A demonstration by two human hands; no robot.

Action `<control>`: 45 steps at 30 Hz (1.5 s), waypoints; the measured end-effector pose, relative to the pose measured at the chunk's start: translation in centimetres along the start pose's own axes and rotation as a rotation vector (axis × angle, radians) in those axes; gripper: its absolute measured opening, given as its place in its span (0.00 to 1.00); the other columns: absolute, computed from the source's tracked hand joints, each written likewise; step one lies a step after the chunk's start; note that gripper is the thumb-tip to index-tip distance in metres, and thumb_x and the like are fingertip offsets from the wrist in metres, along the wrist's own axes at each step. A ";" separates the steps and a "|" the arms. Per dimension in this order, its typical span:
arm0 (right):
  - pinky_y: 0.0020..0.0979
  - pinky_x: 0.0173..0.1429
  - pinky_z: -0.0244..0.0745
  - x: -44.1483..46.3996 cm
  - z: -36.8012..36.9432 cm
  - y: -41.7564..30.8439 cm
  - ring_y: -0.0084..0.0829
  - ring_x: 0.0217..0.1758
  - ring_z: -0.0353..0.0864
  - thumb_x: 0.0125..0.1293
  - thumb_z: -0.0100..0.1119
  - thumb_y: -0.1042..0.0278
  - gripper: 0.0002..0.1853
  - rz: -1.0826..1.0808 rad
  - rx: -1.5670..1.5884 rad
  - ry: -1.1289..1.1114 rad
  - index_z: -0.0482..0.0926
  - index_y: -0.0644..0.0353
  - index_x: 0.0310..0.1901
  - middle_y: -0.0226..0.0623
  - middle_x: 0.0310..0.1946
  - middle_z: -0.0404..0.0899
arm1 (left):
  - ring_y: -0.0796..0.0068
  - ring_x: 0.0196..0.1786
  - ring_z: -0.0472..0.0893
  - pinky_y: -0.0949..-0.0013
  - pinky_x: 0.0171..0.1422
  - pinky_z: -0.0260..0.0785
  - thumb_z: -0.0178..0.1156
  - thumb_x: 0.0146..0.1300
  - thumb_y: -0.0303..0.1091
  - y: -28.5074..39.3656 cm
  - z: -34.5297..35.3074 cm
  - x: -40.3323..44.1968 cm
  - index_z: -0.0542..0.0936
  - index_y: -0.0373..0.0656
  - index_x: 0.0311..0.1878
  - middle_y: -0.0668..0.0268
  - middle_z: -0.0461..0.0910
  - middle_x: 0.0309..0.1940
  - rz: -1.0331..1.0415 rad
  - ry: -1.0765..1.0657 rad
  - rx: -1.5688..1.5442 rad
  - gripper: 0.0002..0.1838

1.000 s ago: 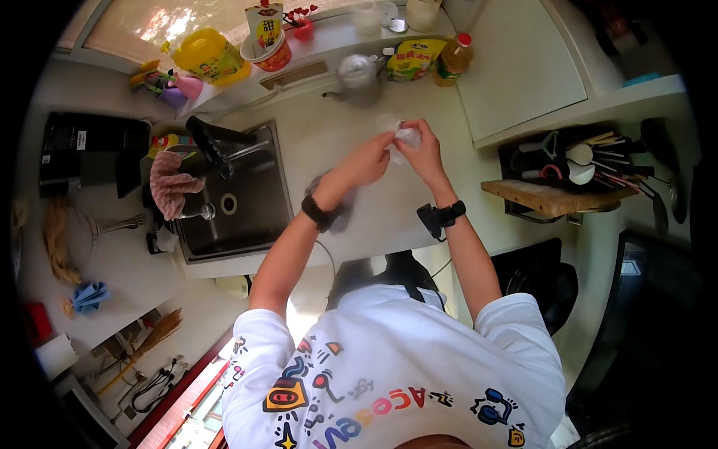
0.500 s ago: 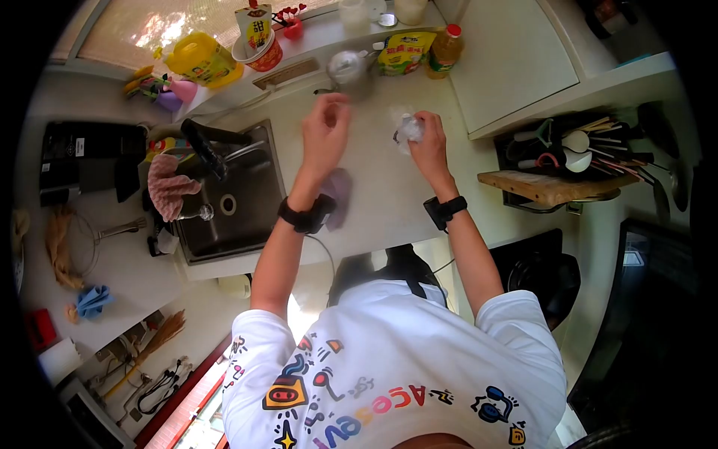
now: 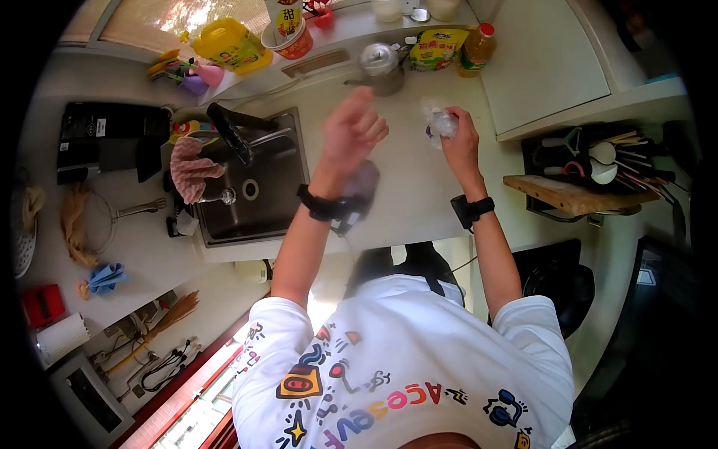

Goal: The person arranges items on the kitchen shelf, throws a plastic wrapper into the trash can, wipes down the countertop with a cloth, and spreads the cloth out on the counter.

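Note:
A crumpled clear plastic bag (image 3: 443, 124) is pinched in the fingers of my right hand (image 3: 463, 142), over the right part of the pale countertop (image 3: 419, 191). My left hand (image 3: 351, 133) is raised over the counter between the sink and the bag, its fingers curled in and blurred by motion. Whether anything is inside those fingers is hidden. Its shadow falls on the counter beside the wrist. A metal pot with a lid (image 3: 381, 66) stands beyond my left hand, apart from it.
On the left is a sink (image 3: 250, 217) with a black faucet (image 3: 232, 135) and a pink cloth (image 3: 196, 168). A seasoning pouch (image 3: 437, 49) and a red-capped bottle (image 3: 476, 52) stand at the back. A wooden board (image 3: 580, 196) and utensils are at right.
The whole view has shifted, so the surroundings sit further right. My left hand has turned, its knuckles now facing right. My right hand keeps hold of the plastic bag.

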State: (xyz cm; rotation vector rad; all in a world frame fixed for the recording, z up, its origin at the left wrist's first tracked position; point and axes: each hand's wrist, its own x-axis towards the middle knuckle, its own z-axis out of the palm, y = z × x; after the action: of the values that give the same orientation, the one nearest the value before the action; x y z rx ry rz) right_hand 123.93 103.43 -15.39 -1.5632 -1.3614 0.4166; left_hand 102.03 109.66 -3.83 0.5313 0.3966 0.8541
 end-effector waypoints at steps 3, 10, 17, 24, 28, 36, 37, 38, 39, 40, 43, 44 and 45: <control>0.41 0.54 0.76 0.3 0.0 -0.6 0.49 0.51 0.79 0.50 0.60 0.87 0.25 -0.014 -0.039 0.008 0.75 0.59 0.52 0.45 0.46 0.79 | 0.79 0.24 0.66 0.73 0.30 0.60 0.58 0.67 0.31 -0.5 0.2 0.7 0.71 0.41 0.55 0.72 0.64 0.20 0.052 0.167 0.552 0.14; 0.40 0.52 0.78 0.9 -0.2 -3.3 0.43 0.49 0.80 0.49 0.59 0.89 0.26 -0.193 -0.040 -0.002 0.78 0.56 0.51 0.38 0.43 0.83 | 0.50 0.62 0.74 0.57 0.65 0.70 0.68 0.56 0.34 -3.8 -2.0 3.4 0.71 0.39 0.66 0.51 0.68 0.65 0.373 -0.243 1.851 0.33; 0.39 0.49 0.80 0.7 -0.5 -4.2 0.44 0.47 0.82 0.47 0.62 0.90 0.27 -0.276 0.033 0.039 0.78 0.59 0.51 0.39 0.43 0.83 | 0.50 0.60 0.77 0.59 0.65 0.69 0.71 0.55 0.39 -4.1 -0.7 3.9 0.73 0.38 0.64 0.51 0.78 0.57 0.073 -0.237 1.683 0.34; 0.40 0.51 0.79 -0.1 0.4 -3.1 0.49 0.50 0.81 0.49 0.59 0.91 0.26 -0.348 0.062 0.108 0.75 0.61 0.52 0.43 0.48 0.80 | 0.70 0.53 0.80 0.66 0.60 0.71 0.70 0.59 0.39 -5.1 -1.6 4.5 0.76 0.35 0.60 0.59 0.82 0.52 -0.091 -0.109 1.243 0.28; 0.41 0.60 0.75 0.1 -0.4 -4.6 0.50 0.57 0.76 0.53 0.60 0.87 0.26 -0.268 0.115 -0.124 0.72 0.62 0.56 0.46 0.55 0.76 | 0.71 0.51 0.81 0.67 0.58 0.72 0.69 0.59 0.34 -3.7 -2.2 4.5 0.77 0.36 0.57 0.57 0.83 0.50 -0.054 -0.059 1.289 0.24; 0.43 0.59 0.72 0.4 -0.6 -5.3 0.52 0.58 0.74 0.57 0.62 0.81 0.22 -0.178 -0.044 -0.076 0.75 0.61 0.56 0.45 0.52 0.76 | 0.57 0.40 0.84 0.65 0.47 0.74 0.67 0.54 0.24 -4.6 -3.5 4.2 0.78 0.41 0.54 0.52 0.83 0.42 0.330 0.060 1.581 0.22; 0.42 0.58 0.73 0.2 -0.5 -5.4 0.52 0.56 0.75 0.58 0.62 0.81 0.22 -0.190 -0.074 -0.049 0.75 0.61 0.55 0.45 0.52 0.77 | 0.55 0.40 0.84 0.65 0.46 0.74 0.66 0.54 0.24 -4.8 -3.5 4.2 0.78 0.41 0.53 0.52 0.83 0.42 0.367 0.099 1.586 0.21; 0.42 0.56 0.74 -0.3 -0.3 -5.7 0.52 0.55 0.76 0.59 0.61 0.81 0.21 -0.202 -0.105 -0.022 0.75 0.62 0.55 0.45 0.52 0.77 | 0.55 0.40 0.84 0.64 0.46 0.74 0.66 0.54 0.23 -4.8 -3.5 4.2 0.78 0.41 0.53 0.52 0.83 0.42 0.385 0.136 1.587 0.21; 0.42 0.55 0.75 -0.7 -0.1 -6.0 0.53 0.53 0.77 0.59 0.61 0.81 0.20 -0.215 -0.136 0.005 0.76 0.63 0.55 0.45 0.51 0.77 | 0.56 0.40 0.84 0.64 0.46 0.74 0.66 0.54 0.23 -4.9 -3.5 4.3 0.78 0.40 0.52 0.52 0.83 0.42 0.404 0.173 1.587 0.20; 0.39 0.54 0.77 -1.1 0.3 -6.2 0.48 0.53 0.78 0.61 0.61 0.80 0.20 -0.151 -0.073 -0.013 0.76 0.63 0.55 0.45 0.51 0.77 | 0.56 0.40 0.84 0.63 0.46 0.74 0.65 0.54 0.23 -5.0 -3.4 4.3 0.78 0.40 0.52 0.52 0.83 0.42 0.421 0.210 1.586 0.20; 0.33 0.52 0.80 -2.1 1.8 -7.0 0.38 0.55 0.81 0.65 0.60 0.79 0.20 0.020 0.126 -0.013 0.74 0.65 0.59 0.45 0.51 0.79 | 0.57 0.42 0.83 0.62 0.46 0.74 0.65 0.53 0.22 -6.1 -3.2 4.4 0.78 0.39 0.50 0.53 0.83 0.40 0.546 0.322 1.563 0.19; 0.32 0.53 0.81 -2.1 2.3 -7.3 0.37 0.56 0.81 0.66 0.59 0.78 0.21 0.057 0.202 0.020 0.73 0.66 0.61 0.46 0.52 0.79 | 0.56 0.43 0.82 0.62 0.47 0.74 0.65 0.53 0.22 -6.6 -3.2 4.3 0.79 0.39 0.50 0.54 0.82 0.40 0.594 0.323 1.559 0.18; 0.31 0.53 0.81 -2.0 2.6 -7.5 0.36 0.56 0.81 0.68 0.58 0.77 0.22 0.091 0.278 0.054 0.71 0.67 0.63 0.46 0.52 0.79 | 0.56 0.43 0.82 0.62 0.47 0.74 0.65 0.53 0.22 -7.0 -3.0 4.1 0.79 0.39 0.49 0.55 0.82 0.40 0.643 0.324 1.555 0.18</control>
State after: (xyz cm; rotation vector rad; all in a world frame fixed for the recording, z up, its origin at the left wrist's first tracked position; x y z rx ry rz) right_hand 117.17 101.98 -11.03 -1.3987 -1.1407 0.5896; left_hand 107.11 109.95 -10.80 2.0439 1.2373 1.1347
